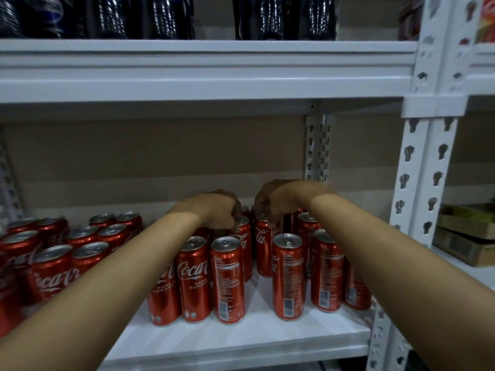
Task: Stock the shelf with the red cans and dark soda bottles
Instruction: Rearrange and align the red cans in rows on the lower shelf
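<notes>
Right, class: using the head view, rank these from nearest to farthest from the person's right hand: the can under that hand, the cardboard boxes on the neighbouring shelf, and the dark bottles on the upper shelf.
1. Can: directly under the right hand, mid-shelf.
2. Cardboard boxes: off to the right, next bay.
3. Dark bottles: above, upper shelf.
</notes>
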